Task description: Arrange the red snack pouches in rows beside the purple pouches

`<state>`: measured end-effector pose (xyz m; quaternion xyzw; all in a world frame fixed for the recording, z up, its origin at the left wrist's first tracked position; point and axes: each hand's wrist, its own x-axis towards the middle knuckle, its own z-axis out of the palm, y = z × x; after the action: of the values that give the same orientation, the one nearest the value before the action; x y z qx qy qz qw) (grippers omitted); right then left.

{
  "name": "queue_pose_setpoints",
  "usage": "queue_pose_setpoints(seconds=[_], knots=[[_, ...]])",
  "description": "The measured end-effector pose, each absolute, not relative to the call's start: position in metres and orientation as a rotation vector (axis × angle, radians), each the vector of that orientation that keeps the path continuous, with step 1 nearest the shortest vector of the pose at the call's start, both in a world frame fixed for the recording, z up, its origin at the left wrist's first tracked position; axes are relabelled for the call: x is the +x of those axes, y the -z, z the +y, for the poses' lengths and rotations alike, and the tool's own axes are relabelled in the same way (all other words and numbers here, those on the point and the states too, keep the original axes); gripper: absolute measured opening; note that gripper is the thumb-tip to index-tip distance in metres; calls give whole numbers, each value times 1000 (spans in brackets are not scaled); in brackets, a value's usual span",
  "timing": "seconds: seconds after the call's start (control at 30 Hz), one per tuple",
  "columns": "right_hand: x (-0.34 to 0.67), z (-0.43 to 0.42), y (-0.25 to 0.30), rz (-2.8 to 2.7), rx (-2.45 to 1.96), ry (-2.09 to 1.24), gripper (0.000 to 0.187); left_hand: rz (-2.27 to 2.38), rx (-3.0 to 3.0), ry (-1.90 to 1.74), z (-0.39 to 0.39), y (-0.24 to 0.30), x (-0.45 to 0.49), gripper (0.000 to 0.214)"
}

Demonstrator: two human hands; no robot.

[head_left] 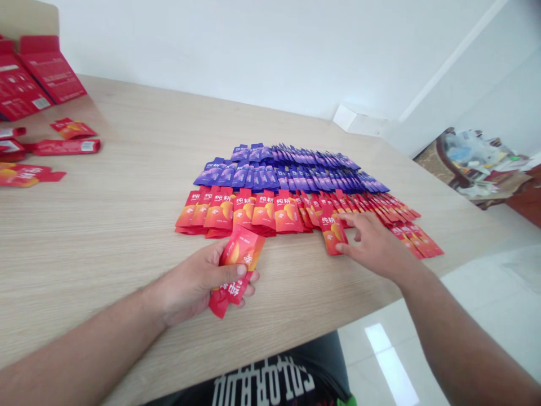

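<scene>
Dozens of sachets lie fanned in two overlapping rows on a wooden table point(105, 225), a purple row point(291, 169) at 12 o'clock and a red row point(296, 211) just below it. At 6 o'clock the left hand point(190, 285) is clamped on a small stack of red packs point(236, 265), thumb across the front, fingers curled behind. The right hand point(374, 245), at 3 o'clock, lies flat with fingers spread, fingertips touching one red sachet point(333, 232) that has slid partly out of the red row; it grips nothing. More red packs and flat red cartons point(34, 79) sit well apart at 10 o'clock.

The rows look precarious: each sachet leans on its neighbour, so a sideways push from the right hand could likely skew or scatter the red row and nudge the purple one. The stack in the left hand, pinched near one end, could also splay or slip.
</scene>
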<state>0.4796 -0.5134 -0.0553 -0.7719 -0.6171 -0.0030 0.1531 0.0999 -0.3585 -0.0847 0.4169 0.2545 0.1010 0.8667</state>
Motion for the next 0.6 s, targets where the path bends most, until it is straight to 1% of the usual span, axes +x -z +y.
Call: queue_pose_setpoints(seconds=[0.03,0.1,0.2,0.4,0.6], knots=[[477,-523,61,-1790,-2255,-35,71,535,876,-211,-359,84,100,45],[473,-535,70,-1789,-2307,-90,73,538,881,-211,-359,84,100,46],[470,-537,80,-1725,-2320,-92,68,552,886,-216,-359,83,100,46],[472,-526,88,-1704,-2239,75,57,531,892,-221,-359,85,100,43],[477,-513,86,-1787,-2181,223,53,534,900,-203,-359,83,101,43]])
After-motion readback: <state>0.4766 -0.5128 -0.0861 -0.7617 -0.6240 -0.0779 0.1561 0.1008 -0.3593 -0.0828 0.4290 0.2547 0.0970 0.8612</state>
